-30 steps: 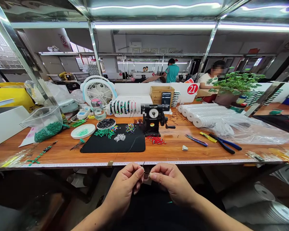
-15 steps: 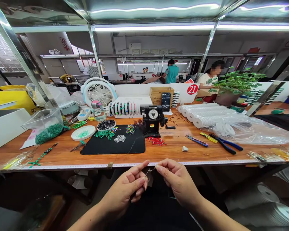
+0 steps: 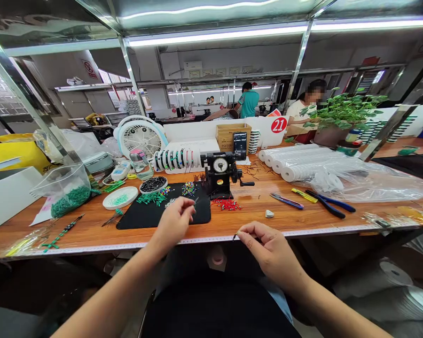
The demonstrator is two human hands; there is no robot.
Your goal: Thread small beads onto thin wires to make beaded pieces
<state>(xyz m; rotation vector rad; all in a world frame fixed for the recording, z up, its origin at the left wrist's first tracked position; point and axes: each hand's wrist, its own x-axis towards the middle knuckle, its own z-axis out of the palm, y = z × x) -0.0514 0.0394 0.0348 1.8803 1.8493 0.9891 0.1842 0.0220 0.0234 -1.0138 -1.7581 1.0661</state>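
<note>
Two bare hands are hanging well apart in the head view, in front of a brown wood-grain table (image 3: 248, 209). I am seeing the right hand (image 3: 270, 251) hovering at the table's front edge, beside the white measuring strip (image 3: 313, 231); its thumb and forefinger are pinching together on a small, thin black piece (image 3: 234, 237), which is pointing downward from the fingertips. The left hand (image 3: 175, 219) is hovering over the black rectangular mat (image 3: 134, 219), its fingers curling close to the thumb. A thin dark sliver (image 3: 196, 201) is showing at those fingertips, but I am finding it too small to name, and I cannot tell whether they are gripping it.

Just beyond that hand, small white bits (image 3: 169, 203) are lying partly hidden, with a heap of multicoloured beads (image 3: 189, 188) behind them and slim green tubes (image 3: 151, 198) sitting to their left. A black hand-cranked machine with a round white dial (image 3: 220, 180) is standing beyond the mat's right side, and thin red pieces (image 3: 227, 204) are lying at its foot. Further right, a small white wedge-shaped block (image 3: 269, 213) is resting on the wood.
</note>
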